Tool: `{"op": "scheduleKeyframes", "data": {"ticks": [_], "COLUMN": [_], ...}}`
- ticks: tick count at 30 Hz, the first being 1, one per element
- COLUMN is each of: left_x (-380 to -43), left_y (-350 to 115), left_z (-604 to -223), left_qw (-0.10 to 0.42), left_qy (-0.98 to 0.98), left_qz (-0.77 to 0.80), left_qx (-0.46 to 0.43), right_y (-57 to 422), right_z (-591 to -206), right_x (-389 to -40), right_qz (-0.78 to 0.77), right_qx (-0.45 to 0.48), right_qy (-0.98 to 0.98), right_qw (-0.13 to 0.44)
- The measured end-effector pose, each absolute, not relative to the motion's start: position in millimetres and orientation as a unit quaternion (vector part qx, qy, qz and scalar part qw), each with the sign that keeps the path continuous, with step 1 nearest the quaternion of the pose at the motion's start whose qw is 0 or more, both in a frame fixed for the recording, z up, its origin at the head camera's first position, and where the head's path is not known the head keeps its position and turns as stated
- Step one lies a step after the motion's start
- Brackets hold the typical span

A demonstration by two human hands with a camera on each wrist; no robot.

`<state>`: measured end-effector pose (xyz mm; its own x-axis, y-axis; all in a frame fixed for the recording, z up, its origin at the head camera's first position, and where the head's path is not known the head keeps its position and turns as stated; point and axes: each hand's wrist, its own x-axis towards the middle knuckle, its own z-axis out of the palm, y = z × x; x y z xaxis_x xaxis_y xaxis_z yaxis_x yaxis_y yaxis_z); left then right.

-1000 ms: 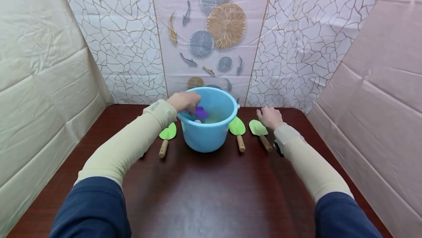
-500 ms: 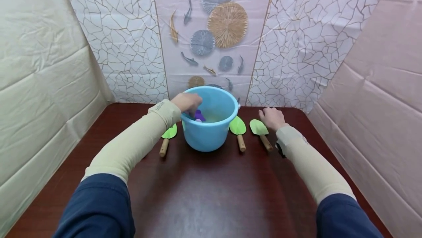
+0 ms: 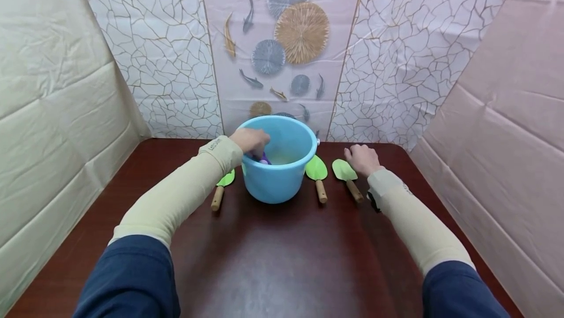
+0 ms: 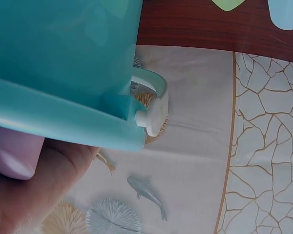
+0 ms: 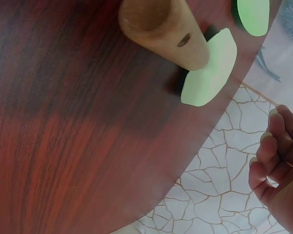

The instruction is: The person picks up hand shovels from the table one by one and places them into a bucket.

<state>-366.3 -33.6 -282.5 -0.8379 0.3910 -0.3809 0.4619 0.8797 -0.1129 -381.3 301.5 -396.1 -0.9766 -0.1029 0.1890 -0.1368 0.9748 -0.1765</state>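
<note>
My left hand [image 3: 250,141] reaches over the left side of a light blue bucket [image 3: 273,183], with its fingers down inside. It grips a purple thing with a rounded lilac end [image 4: 14,155]; only a small purple part [image 3: 266,158] shows beside the fingers in the head view, and its kind is hidden. In the left wrist view the bucket's rim hides the fingers. My right hand [image 3: 363,158] hovers loosely curled and holds nothing, just beyond a trowel [image 3: 345,170] with a pale green blade and wooden handle.
Another green trowel [image 3: 316,167] lies right of the bucket, and one more trowel [image 3: 218,199] lies left of it, partly covered by the left forearm. All stand on a dark red-brown table [image 3: 282,259] with patterned cloth [image 3: 163,39] behind and at the sides.
My left hand has moved slightly lower into the bucket with the purple thing, which shows less now than a second ago. My right hand has stayed about where it was.
</note>
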Motion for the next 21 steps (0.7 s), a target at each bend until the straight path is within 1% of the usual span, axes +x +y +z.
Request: {"op": "scheduleKeyframes", "data": {"ticks": [13, 21], "left_x": [-367, -362], "left_y": [-31, -28], "left_z": [-283, -273], "left_qw": [0.204, 0.206], "left_qy": [0.950, 0.950], "left_qz": [-0.101, -0.123], "left_qx": [0.212, 0.202], "right_y": [303, 315], "right_z": [-395, -395], "right_x": [-378, -371], "right_qz": [0.096, 0.092], "right_qx": [0.065, 0.052], "right_qy": [-0.990, -0.991], "right_qw": [0.077, 0.078]}}
